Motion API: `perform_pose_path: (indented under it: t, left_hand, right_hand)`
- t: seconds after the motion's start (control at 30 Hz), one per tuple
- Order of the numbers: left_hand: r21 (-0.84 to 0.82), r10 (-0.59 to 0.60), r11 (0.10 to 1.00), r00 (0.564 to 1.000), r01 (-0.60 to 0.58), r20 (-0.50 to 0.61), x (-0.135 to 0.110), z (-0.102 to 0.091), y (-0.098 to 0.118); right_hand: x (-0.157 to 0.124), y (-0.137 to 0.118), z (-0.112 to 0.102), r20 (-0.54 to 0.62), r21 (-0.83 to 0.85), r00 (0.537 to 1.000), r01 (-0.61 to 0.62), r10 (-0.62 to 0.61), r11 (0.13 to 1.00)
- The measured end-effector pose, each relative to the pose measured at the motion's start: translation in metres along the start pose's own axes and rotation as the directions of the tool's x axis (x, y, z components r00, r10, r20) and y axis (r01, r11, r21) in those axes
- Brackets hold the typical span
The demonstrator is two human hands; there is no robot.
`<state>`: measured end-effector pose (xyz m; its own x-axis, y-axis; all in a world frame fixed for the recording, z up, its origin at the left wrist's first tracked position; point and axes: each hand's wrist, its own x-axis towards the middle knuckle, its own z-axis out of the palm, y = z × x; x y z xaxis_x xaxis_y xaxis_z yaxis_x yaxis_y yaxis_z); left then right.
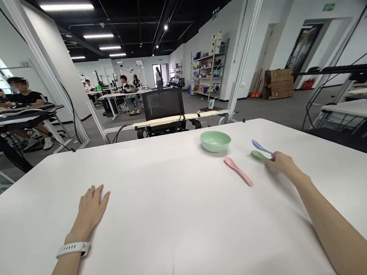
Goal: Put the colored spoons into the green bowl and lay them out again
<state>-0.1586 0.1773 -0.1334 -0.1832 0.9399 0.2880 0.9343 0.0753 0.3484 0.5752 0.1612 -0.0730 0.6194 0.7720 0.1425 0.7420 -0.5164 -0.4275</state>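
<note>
On the right of the white table [167, 227], my right hand [283, 164] is closed around the handle end of a blue spoon [261, 147], whose bowl points away to the left. A green spoon [259, 156] lies just below it, its handle running behind my fingers; whether I grip it too, I cannot tell. To the left of these, a pink spoon [238, 172] rests on the tabletop. Behind it stands a light green bowl [215, 141], upright. My left hand [92, 205] lies flat on the table at the left, fingers stretched and holding nothing.
A metal frame [250, 28] rises beyond the table's far edge. Past it stand a black mesh chair [163, 104] and a stocked shelf [210, 68]. Several people sit at desks in the background. A wooden crate [278, 83] stands by the right wall.
</note>
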Motion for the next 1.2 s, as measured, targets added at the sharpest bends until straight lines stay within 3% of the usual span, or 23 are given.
perform_pose_path:
  t: [0.27,0.33,0.97,1.2]
  left_hand:
    - [0.031,-0.075,0.997,0.997,0.074,0.017,0.009,0.017,-0.014]
    - [0.025,-0.049,0.998,0.999,0.049,0.014,0.011,0.019,-0.017]
    - [0.133,0.004,0.991,0.999,-0.011,0.050,0.003,0.010,-0.007]
    - [0.178,0.008,0.984,0.999,-0.017,0.050,0.005,0.015,-0.012]
  right_hand:
    - [0.001,0.005,0.002,-0.023,-0.080,1.000,0.004,-0.005,0.997]
    - [-0.001,0.003,0.002,-0.039,-0.099,0.999,0.006,-0.010,0.995]
    - [0.003,0.011,0.013,0.001,-0.169,0.996,-0.085,0.086,0.982]
    - [-0.003,-0.009,0.001,-0.238,-0.179,0.970,0.011,-0.054,0.984]
